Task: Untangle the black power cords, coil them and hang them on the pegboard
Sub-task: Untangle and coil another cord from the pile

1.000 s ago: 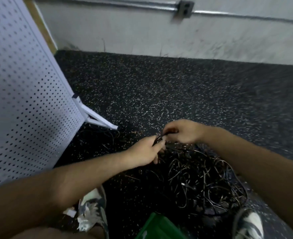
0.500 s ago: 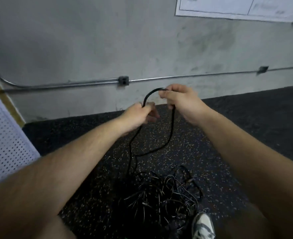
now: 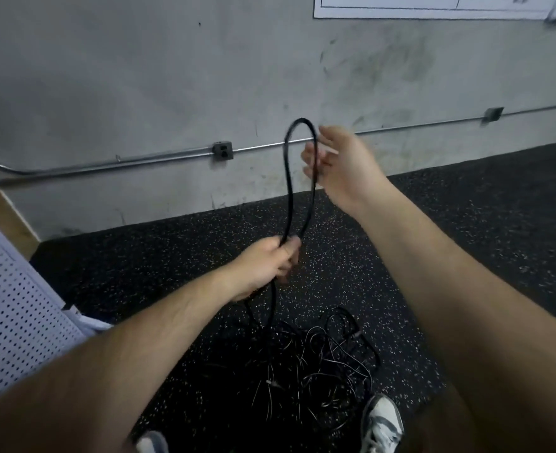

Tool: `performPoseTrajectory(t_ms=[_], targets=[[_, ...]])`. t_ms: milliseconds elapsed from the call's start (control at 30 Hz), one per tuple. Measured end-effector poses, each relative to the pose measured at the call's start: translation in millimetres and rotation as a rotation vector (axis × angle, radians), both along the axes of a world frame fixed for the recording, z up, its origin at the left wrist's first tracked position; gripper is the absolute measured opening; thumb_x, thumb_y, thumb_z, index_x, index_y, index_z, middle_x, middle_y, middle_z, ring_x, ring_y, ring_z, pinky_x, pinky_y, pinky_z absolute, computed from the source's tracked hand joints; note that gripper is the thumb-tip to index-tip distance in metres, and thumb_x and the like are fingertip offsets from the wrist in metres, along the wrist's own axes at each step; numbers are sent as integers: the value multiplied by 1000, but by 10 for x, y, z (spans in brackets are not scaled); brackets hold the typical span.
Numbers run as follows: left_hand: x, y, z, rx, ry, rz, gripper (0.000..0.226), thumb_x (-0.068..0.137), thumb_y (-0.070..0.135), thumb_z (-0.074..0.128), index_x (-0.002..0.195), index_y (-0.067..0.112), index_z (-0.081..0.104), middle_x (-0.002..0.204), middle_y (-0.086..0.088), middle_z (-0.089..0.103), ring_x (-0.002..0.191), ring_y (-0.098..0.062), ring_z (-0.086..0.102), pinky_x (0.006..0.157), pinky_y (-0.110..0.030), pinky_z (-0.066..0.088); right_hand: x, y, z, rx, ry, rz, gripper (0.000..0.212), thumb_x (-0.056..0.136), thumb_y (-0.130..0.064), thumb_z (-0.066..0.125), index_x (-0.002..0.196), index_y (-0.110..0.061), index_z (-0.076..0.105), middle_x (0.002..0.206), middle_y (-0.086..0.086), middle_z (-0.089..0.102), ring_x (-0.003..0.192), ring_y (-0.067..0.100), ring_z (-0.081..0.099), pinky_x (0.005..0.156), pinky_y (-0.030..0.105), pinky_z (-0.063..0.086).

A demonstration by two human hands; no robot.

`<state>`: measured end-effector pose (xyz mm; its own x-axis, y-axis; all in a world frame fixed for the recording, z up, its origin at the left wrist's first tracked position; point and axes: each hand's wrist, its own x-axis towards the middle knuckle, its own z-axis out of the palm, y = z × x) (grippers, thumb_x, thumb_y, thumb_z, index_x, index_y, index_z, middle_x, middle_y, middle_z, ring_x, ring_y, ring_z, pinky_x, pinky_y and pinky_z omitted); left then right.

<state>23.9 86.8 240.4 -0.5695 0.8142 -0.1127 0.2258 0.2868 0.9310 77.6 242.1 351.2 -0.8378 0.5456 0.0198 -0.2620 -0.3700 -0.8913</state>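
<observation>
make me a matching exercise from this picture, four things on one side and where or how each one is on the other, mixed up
Things:
1 left hand
2 right hand
3 cord tangle
4 pegboard

States:
a lies on the speckled floor
b stands at the left edge of view
c grips the base of the cord loop
d open, fingers beside the upper part of the loop

Pairs: 1-c, 2-d, 3-a, 4-b

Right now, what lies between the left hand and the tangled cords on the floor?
In the head view, two black cord strands hang from the left hand into the tangle.
</observation>
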Motion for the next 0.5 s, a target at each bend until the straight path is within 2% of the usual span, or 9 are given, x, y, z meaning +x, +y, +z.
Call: performPoseTrajectory(t_ms=[67, 133, 167, 233, 267, 300, 367, 433, 500], targets=[[-106, 64, 117, 124, -63, 70, 34, 109, 36, 40, 90, 13, 55, 64, 9, 42, 60, -11, 40, 63, -28, 37, 49, 22, -222, 209, -117, 6, 31, 106, -28, 46, 130, -11, 53, 120, 14, 64, 117, 26, 62, 107, 33, 43], [-236, 124, 292, 257, -128, 151, 32, 110, 31, 39, 89, 12, 53, 58, 10, 35, 53, -10, 31, 57, -28, 28, 112, -67, -520, 738, -388, 116, 31, 100, -23, 54, 126, -8, 61, 129, 14, 64, 121, 30, 61, 100, 23, 48], [-287, 165, 387, 330, -166, 176, 31, 111, 28, 39, 88, 12, 52, 56, 10, 34, 52, -10, 29, 56, -28, 25, 130, -135, -693, 916, -488, 286, 40, 93, -19, 61, 131, -6, 60, 134, 12, 62, 122, 29, 60, 100, 26, 49], [-355, 258, 562, 451, -223, 183, 28, 111, 25, 39, 90, 12, 53, 55, 11, 34, 51, -8, 29, 54, -26, 24, 130, -295, -987, 886, -555, 634, 65, 90, -21, 68, 149, -16, 41, 144, 1, 54, 128, 20, 56, 105, 34, 48], [-372, 300, 625, 486, -237, 181, 27, 111, 23, 40, 91, 12, 53, 55, 11, 35, 51, -8, 29, 54, -25, 24, 89, -366, -1078, 866, -538, 655, 63, 94, -25, 68, 149, -21, 37, 141, -3, 55, 123, 17, 59, 100, 34, 51], [-387, 334, 662, 510, -253, 179, 26, 111, 22, 40, 93, 11, 54, 55, 11, 35, 52, -7, 29, 53, -24, 25, 32, -418, -1126, 890, -508, 579, 49, 99, -30, 66, 141, -21, 42, 134, -2, 61, 110, 16, 64, 91, 35, 56], [-410, 359, 653, 536, -300, 180, 25, 111, 21, 39, 97, 10, 55, 59, 9, 36, 54, -8, 30, 55, -24, 28, -87, -443, -1114, 934, -460, 331, 21, 103, -34, 57, 115, -17, 54, 110, 5, 71, 77, 16, 67, 71, 40, 58], [-421, 343, 603, 553, -342, 189, 24, 112, 21, 38, 101, 8, 56, 63, 7, 38, 56, -8, 36, 58, -24, 33, -176, -435, -1051, 917, -413, 232, 16, 106, -29, 53, 98, -15, 56, 91, 5, 70, 61, 16, 62, 59, 37, 55], [-440, 319, 588, 559, -347, 217, 26, 111, 25, 41, 108, 7, 60, 70, 4, 51, 66, -11, 52, 69, -25, 44, -211, -446, -999, 962, -383, 229, 22, 107, -25, 50, 86, -17, 55, 79, 3, 66, 56, 17, 63, 55, 33, 53]])
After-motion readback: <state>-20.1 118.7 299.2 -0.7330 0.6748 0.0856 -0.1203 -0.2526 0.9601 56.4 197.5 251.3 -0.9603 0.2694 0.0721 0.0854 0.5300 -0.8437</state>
